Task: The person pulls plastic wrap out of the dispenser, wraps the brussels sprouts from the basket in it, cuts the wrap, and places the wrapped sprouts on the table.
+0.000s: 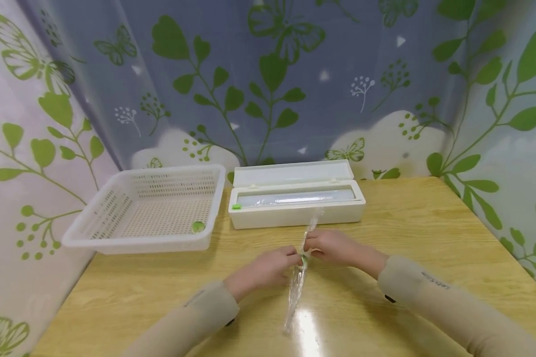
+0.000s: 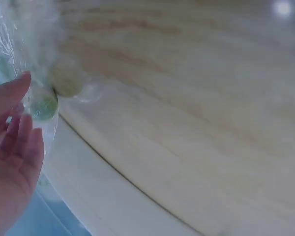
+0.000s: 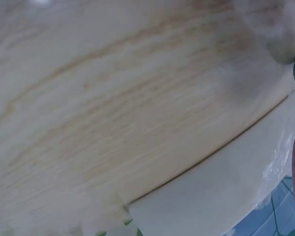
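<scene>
A sheet of clear plastic wrap [image 1: 297, 287] hangs between the two hands, bunched into a narrow strip over the table. Caught at it is a small round green thing [image 2: 43, 105], whose kind I cannot tell; it also shows at the right edge of the right wrist view. The left hand [image 1: 270, 265] holds the wrap from the left, thumb and fingertips at the film beside the green thing. From the right, the right hand [image 1: 332, 246] pinches the wrap with curled fingers, slightly farther from the body. Only a sliver of that hand appears in its wrist view.
Behind the hands stands a white wrap dispenser box [image 1: 295, 216], lid raised, with a roll of film [image 1: 295, 198] inside and a green slider [image 1: 236, 207] at its left. A white plastic basket [image 1: 147, 243] at left holds a small green round piece [image 1: 198, 226].
</scene>
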`<state>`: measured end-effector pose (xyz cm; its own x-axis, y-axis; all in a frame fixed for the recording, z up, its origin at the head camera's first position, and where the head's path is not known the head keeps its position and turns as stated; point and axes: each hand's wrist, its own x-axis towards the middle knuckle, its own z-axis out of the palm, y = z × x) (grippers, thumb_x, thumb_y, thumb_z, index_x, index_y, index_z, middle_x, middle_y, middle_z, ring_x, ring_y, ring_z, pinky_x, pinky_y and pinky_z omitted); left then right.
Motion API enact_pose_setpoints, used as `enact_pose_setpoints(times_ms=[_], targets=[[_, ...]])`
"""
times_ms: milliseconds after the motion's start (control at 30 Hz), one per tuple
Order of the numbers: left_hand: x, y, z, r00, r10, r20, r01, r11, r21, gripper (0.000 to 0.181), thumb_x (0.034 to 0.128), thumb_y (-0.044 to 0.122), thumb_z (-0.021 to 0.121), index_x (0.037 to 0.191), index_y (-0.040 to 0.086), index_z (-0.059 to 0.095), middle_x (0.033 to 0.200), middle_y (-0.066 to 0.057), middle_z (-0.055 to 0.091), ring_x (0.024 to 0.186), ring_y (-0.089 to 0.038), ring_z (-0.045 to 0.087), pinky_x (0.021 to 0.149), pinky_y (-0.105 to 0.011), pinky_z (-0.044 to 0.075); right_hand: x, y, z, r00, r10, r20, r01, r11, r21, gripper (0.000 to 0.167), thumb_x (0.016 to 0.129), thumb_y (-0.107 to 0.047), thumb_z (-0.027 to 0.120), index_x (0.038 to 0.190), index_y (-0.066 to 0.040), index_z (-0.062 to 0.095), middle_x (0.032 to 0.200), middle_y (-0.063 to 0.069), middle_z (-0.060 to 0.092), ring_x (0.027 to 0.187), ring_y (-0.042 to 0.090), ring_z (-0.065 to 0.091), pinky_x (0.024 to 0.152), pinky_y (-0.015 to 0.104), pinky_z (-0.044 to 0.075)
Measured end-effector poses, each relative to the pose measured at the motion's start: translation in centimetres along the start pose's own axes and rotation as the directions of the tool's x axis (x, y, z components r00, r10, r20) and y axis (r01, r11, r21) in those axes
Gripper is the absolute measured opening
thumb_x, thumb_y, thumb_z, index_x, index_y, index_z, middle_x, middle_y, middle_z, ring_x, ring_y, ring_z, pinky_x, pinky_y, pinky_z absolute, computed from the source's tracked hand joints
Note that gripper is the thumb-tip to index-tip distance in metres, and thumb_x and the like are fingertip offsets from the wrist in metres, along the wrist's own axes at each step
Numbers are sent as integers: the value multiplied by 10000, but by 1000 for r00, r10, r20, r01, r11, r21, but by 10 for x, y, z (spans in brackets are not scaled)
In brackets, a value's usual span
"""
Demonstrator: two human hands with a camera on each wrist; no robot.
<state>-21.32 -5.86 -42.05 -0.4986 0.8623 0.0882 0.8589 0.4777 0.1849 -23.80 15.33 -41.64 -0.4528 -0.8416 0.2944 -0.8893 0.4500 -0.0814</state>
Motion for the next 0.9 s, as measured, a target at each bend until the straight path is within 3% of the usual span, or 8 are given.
enact_pose_setpoints(times_ms=[133, 267, 367, 467, 600, 700, 800, 900], targets=[[6, 5, 4, 995, 99, -31, -94, 986, 138, 380, 666, -62, 640, 991, 115, 553, 1018, -15, 490, 854, -92, 479, 603, -116, 375, 0, -1, 8, 1000, -11, 10, 11, 999, 31, 185, 712, -54, 704, 882, -82, 637, 890, 9, 574, 829, 146, 550, 715, 263, 464], [8, 3, 6, 986, 161, -42, -147, 961, 233, 350, 686, -73, 604, 978, 115, 562, 1022, -14, 495, 844, -93, 462, 609, -116, 365, 1, 1, 12, 1000, -23, -9, 24, 999, 37, 156, 706, -83, 714, 839, -93, 633, 840, -9, 542, 781, 123, 522, 688, 249, 451], [9, 1, 8, 980, 192, -46, -173, 949, 263, 318, 705, -37, 616, 982, 117, 593, 1003, 0, 523, 841, -87, 478, 640, -111, 368, 1, 1, 13, 1000, -22, -7, 22, 998, 53, 139, 703, -92, 721, 820, -96, 647, 820, -15, 527, 758, 116, 510, 671, 240, 444], [11, -1, 9, 980, 193, -56, -175, 956, 236, 217, 742, 20, 620, 931, 125, 631, 943, 16, 546, 819, -77, 498, 656, -105, 372, 0, 1, 13, 1000, -12, 0, 12, 997, 71, 146, 705, -111, 724, 840, -100, 668, 817, -18, 524, 754, 111, 506, 671, 231, 443], [14, -3, 8, 992, 113, -56, -108, 989, 98, 105, 804, 104, 625, 897, 124, 672, 906, 27, 565, 812, -63, 528, 689, -110, 396, -2, 1, 13, 1000, 18, 7, -18, 996, 90, 168, 701, -117, 729, 861, -98, 681, 818, -19, 513, 748, 104, 496, 656, 227, 442], [16, -5, 7, 999, -2, -46, -1, 999, -51, 102, 813, 147, 637, 895, 105, 678, 916, 35, 580, 824, -59, 545, 726, -121, 407, -2, 0, 12, 998, 56, 20, -57, 993, 106, 151, 703, -116, 729, 845, -94, 682, 815, -24, 503, 739, 96, 484, 643, 222, 439], [20, -6, 8, 993, -110, -52, 98, 977, -192, 86, 818, 150, 631, 868, 92, 670, 879, 40, 595, 805, -58, 550, 724, -131, 415, -2, 0, 13, 995, 92, 27, -95, 989, 115, 116, 709, -108, 724, 814, -91, 678, 806, -34, 494, 725, 90, 480, 636, 214, 441], [25, -7, 10, 974, -215, -68, 182, 928, -326, 47, 818, 109, 627, 838, 72, 649, 820, 36, 598, 768, -55, 544, 695, -142, 426, -3, 1, 15, 991, 128, 27, -130, 985, 117, 86, 717, -102, 720, 788, -93, 673, 794, -48, 480, 716, 86, 481, 633, 208, 443]])
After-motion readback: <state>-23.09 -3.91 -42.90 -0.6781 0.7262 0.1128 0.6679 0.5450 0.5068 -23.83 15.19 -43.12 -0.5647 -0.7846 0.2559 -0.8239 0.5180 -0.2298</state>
